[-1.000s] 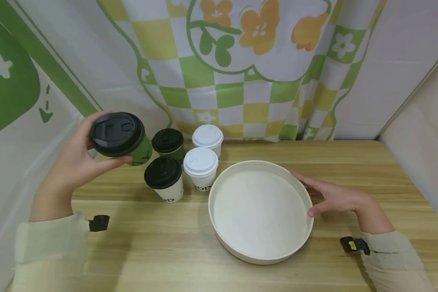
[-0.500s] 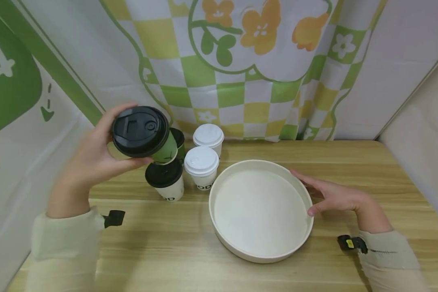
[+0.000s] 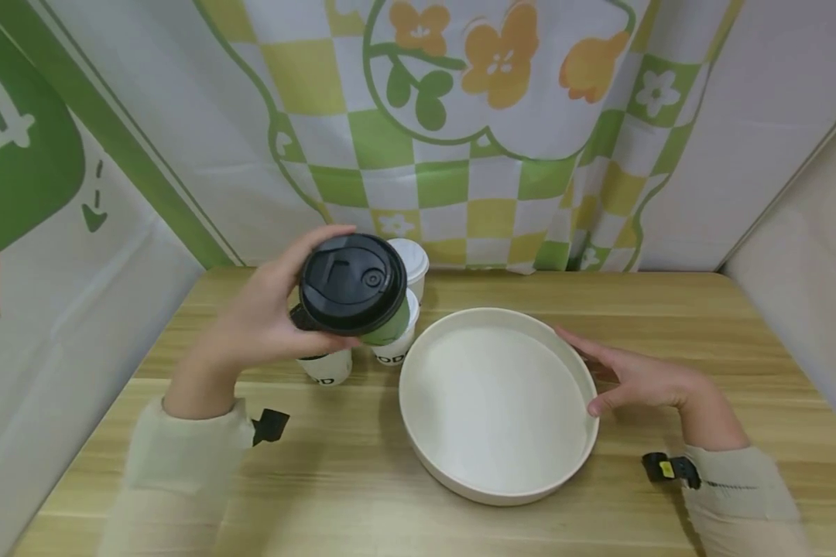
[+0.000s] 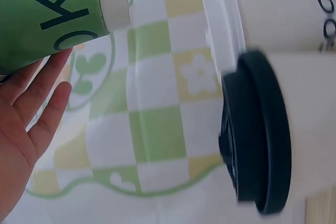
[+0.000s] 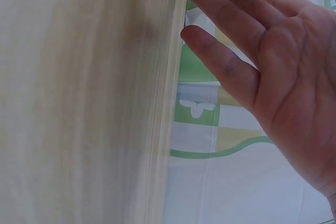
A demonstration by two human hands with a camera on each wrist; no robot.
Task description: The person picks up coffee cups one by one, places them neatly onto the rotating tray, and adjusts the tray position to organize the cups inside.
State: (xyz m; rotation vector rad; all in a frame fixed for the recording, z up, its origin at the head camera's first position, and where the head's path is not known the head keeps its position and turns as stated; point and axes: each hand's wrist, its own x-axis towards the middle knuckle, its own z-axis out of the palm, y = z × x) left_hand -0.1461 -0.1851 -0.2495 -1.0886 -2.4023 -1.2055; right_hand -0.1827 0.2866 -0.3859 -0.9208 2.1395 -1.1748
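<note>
My left hand (image 3: 265,317) grips a green paper cup (image 3: 388,329) with a black lid, held up over the standing cups. In the left wrist view the green cup (image 4: 52,14) lies across my fingers, dark lettering showing. Below it, partly covered, stands a white cup (image 3: 329,367) whose black lid (image 4: 257,135) shows in the left wrist view. Two white-lidded cups stand behind, a nearer one (image 3: 393,353) and a farther one (image 3: 414,261). My right hand (image 3: 641,377) touches the right side of a round cream tray (image 3: 498,499), fingers extended along its outer wall.
All of this is on a wooden table (image 3: 529,534). A checked, flowered curtain (image 3: 439,186) hangs along its back edge, and pale fabric walls rise at left and right. A small black device (image 3: 270,425) sticks out from the left sleeve, another (image 3: 669,467) from the right.
My left hand has carried the green cup rightward, from left of the standing cups to over them, hiding the smaller green cup behind it. The right hand and tray have stayed put.
</note>
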